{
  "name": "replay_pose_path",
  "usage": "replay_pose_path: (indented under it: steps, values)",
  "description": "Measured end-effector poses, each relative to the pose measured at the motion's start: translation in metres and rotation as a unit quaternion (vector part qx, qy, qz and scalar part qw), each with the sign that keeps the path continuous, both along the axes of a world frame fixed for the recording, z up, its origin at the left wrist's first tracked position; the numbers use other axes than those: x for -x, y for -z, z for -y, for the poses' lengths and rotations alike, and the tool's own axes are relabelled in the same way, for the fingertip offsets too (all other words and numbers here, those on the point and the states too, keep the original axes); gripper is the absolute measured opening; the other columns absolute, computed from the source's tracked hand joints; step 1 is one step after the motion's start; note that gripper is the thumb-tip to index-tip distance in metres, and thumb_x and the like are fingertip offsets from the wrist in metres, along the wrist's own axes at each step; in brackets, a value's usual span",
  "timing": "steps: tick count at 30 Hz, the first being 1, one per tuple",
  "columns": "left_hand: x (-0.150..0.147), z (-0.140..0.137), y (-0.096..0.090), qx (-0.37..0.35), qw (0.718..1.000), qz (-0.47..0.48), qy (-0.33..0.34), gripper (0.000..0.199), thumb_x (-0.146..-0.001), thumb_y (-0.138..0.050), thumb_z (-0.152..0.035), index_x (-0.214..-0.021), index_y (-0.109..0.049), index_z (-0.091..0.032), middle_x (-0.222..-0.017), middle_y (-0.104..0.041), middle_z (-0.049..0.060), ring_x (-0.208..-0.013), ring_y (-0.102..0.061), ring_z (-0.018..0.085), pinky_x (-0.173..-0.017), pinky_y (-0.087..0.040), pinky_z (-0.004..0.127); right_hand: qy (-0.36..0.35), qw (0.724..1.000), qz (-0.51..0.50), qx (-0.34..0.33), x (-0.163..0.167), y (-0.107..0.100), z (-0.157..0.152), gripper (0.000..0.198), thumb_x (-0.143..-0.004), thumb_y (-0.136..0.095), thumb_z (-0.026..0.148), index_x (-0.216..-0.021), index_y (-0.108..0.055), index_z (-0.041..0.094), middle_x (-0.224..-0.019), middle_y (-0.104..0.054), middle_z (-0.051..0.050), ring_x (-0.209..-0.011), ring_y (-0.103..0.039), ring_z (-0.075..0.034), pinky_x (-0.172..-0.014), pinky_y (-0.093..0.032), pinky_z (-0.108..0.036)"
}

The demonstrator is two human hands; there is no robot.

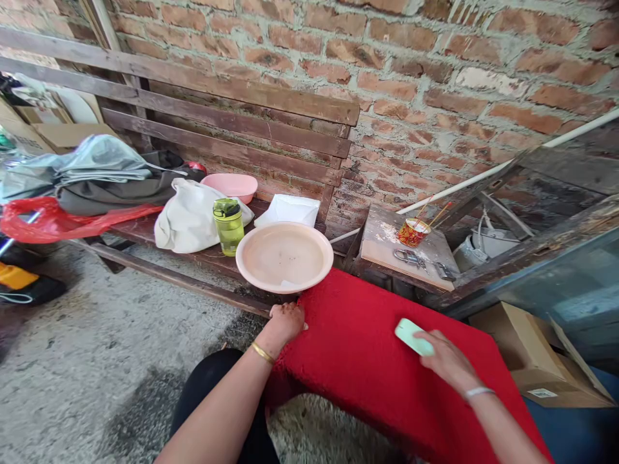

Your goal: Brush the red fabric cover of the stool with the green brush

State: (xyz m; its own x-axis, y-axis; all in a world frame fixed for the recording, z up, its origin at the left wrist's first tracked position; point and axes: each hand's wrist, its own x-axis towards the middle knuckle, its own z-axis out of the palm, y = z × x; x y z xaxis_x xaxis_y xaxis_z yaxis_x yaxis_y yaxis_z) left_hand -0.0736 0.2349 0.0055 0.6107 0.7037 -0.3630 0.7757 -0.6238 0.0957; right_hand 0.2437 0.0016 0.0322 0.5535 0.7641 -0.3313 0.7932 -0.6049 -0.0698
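A red cloth [367, 335] is spread over a long flat surface in front of me and hangs down its near side. My left hand [287, 320] is closed at the cloth's left end, its fingers curled on the edge. In my right hand [447, 357] is a mint-green scrubbing brush [413, 336], held flat against the cloth right of its middle. The brush's underside is hidden. Just beyond my left hand, a pale pink basin [246, 274] holds cloudy water with a small whitish piece in it.
A wooden bench [213, 261] carries a green bottle [229, 225], white bag [186, 222], pink tub [236, 185] and clothes [106, 171]. Right of it, a small table [377, 241] bears a red cup [413, 233] with sticks. A cardboard box [536, 351] stands right.
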Motion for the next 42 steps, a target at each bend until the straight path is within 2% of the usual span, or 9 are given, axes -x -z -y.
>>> replay_pose_path:
  steps: [5, 8, 13, 19, 24, 28, 36, 39, 42]
  values:
    - [0.0, -0.002, -0.011, 0.035, 0.999, -0.009, -0.008, 0.048, -0.091, -0.062, -0.042, -0.129, -0.061, -0.013, -0.126, -0.066, 0.023, -0.118, -0.063, 0.034, -0.093, -0.049, 0.05, 0.146, 0.982, 0.104, 0.065, -0.101, 0.01, 0.122, 0.044, -0.071, -0.058, 0.015, -0.105, -0.076, 0.037, -0.12, -0.066, -0.016, -0.107, -0.067, -0.027, -0.091, -0.042, -0.043]
    - [-0.001, -0.006, -0.007, 0.032, 0.999, -0.006, -0.006, 0.046, -0.091, -0.062, -0.041, -0.128, -0.063, -0.014, -0.125, -0.066, 0.023, -0.117, -0.064, 0.035, -0.091, -0.05, 0.051, 0.169, 0.957, 0.208, 0.112, -0.104, -0.005, 0.133, 0.038, -0.075, -0.056, 0.018, -0.1, -0.078, 0.035, -0.122, -0.064, -0.024, -0.104, -0.066, -0.031, -0.086, -0.037, -0.051]
    - [-0.001, -0.011, 0.01, -0.001, 1.0, -0.004, -0.015, 0.043, -0.091, -0.06, -0.041, -0.123, -0.066, -0.012, -0.122, -0.067, 0.025, -0.114, -0.064, 0.038, -0.088, -0.05, 0.054, 0.017, 0.989, 0.135, 0.057, -0.007, -0.031, 0.03, 0.051, -0.08, -0.054, 0.016, -0.128, -0.068, 0.023, -0.121, -0.063, -0.018, -0.106, -0.063, -0.029, -0.089, -0.04, -0.041]
    - [0.008, -0.016, 0.017, -0.009, 1.0, 0.016, -0.01, 0.04, -0.091, -0.06, -0.041, -0.121, -0.068, -0.015, -0.119, -0.069, 0.023, -0.11, -0.067, 0.036, -0.086, -0.051, 0.053, -0.137, 0.988, -0.011, -0.068, 0.132, -0.01, -0.114, 0.056, -0.071, -0.06, 0.017, -0.125, -0.067, 0.031, -0.117, -0.061, -0.006, -0.111, -0.056, -0.024, -0.096, -0.036, -0.034]
    - [0.012, -0.02, 0.015, 0.012, 1.0, 0.017, -0.01, 0.037, -0.091, -0.057, -0.037, -0.118, -0.07, -0.015, -0.117, -0.071, 0.022, -0.109, -0.068, 0.035, -0.088, -0.051, 0.052, -0.165, 0.983, -0.041, -0.072, 0.161, 0.009, -0.142, 0.058, -0.072, -0.062, 0.018, -0.127, -0.065, 0.035, -0.122, -0.06, -0.004, -0.116, -0.054, -0.023, -0.099, -0.034, -0.033]
    - [0.008, -0.018, 0.012, 0.016, 1.0, 0.004, -0.011, 0.037, -0.09, -0.058, -0.038, -0.118, -0.07, -0.015, -0.12, -0.07, 0.022, -0.113, -0.066, 0.034, -0.089, -0.051, 0.05, -0.107, 0.993, -0.029, -0.042, 0.105, 0.01, -0.086, 0.06, -0.066, -0.062, 0.014, -0.123, -0.067, 0.032, -0.115, -0.063, -0.003, -0.109, -0.06, -0.021, -0.094, -0.04, -0.031]
    - [-0.001, -0.016, 0.008, 0.015, 1.0, -0.013, -0.01, 0.038, -0.09, -0.059, -0.038, -0.119, -0.07, -0.016, -0.122, -0.07, 0.022, -0.116, -0.066, 0.033, -0.089, -0.052, 0.049, 0.104, 0.986, 0.129, 0.025, -0.027, -0.015, 0.101, 0.047, -0.071, -0.054, 0.016, -0.114, -0.072, 0.026, -0.116, -0.064, -0.018, -0.101, -0.067, -0.034, -0.09, -0.048, -0.047]
    - [0.0, -0.019, 0.009, 0.025, 1.0, -0.008, -0.01, 0.038, -0.091, -0.058, -0.038, -0.119, -0.07, -0.015, -0.123, -0.07, 0.022, -0.116, -0.067, 0.032, -0.091, -0.053, 0.047, 0.147, 0.979, 0.142, -0.02, -0.031, -0.003, 0.146, 0.044, -0.072, -0.055, 0.027, -0.112, -0.072, 0.03, -0.121, -0.063, -0.02, -0.097, -0.067, -0.036, -0.09, -0.049, -0.052]
    - [0.003, -0.022, 0.015, 0.008, 1.0, 0.01, 0.003, 0.038, -0.092, -0.056, -0.039, -0.115, -0.072, -0.015, -0.121, -0.071, 0.021, -0.114, -0.068, 0.031, -0.093, -0.053, 0.042, 0.179, 0.97, 0.071, -0.149, -0.016, 0.031, 0.169, 0.05, -0.067, -0.053, 0.034, -0.114, -0.068, 0.032, -0.117, -0.065, -0.013, -0.102, -0.066, -0.032, -0.097, -0.05, -0.047]
